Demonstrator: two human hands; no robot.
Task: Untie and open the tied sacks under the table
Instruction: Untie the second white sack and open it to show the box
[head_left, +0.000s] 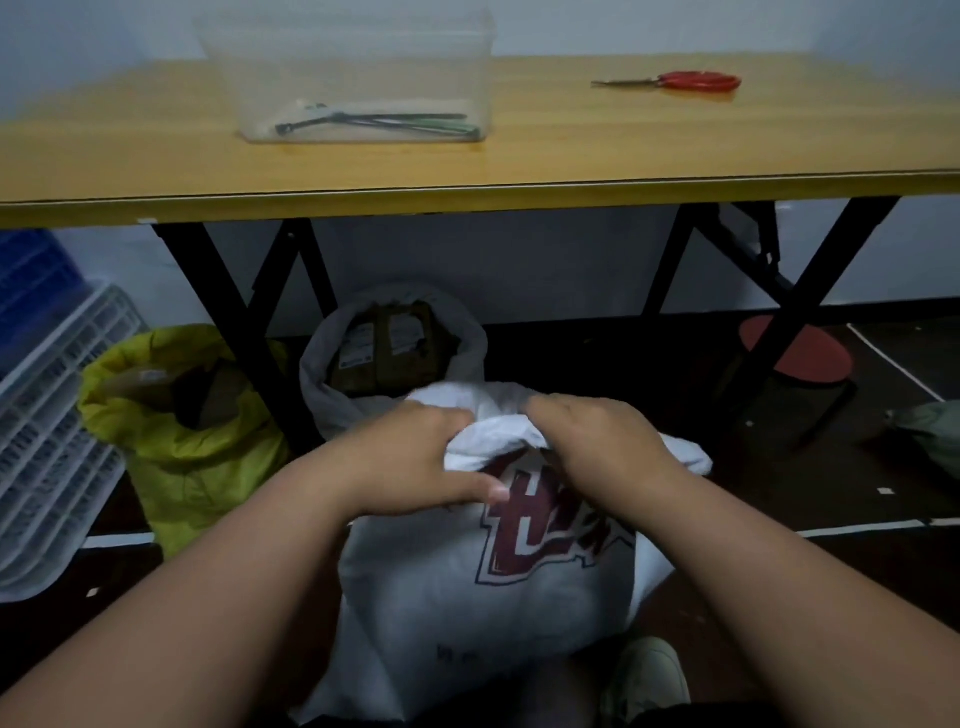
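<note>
- On the floor at 6 o'clock, in front of the bench (156, 156), I see the white sack (441, 582) with dark red lettering standing between my forearms.
- My left hand (410, 462) grips the bunched sack mouth, fingers curled into the cloth, thumb lying across the front.
- My right hand (597, 441) clutches the same bunched top from the other side, fingers tucked into the folds.
- Just behind it, at 12 o'clock under the bench, a grey-white sack (332, 400) stands open, with dark packets showing inside.
- At 9 o'clock a yellow sack (182, 457) stands open too.
- On the bench sit a clear plastic box (363, 67) holding cable ties (374, 122), and at 1 o'clock red-handled scissors (675, 81).
- A red stool (800, 358) stands at 3 o'clock.
</note>
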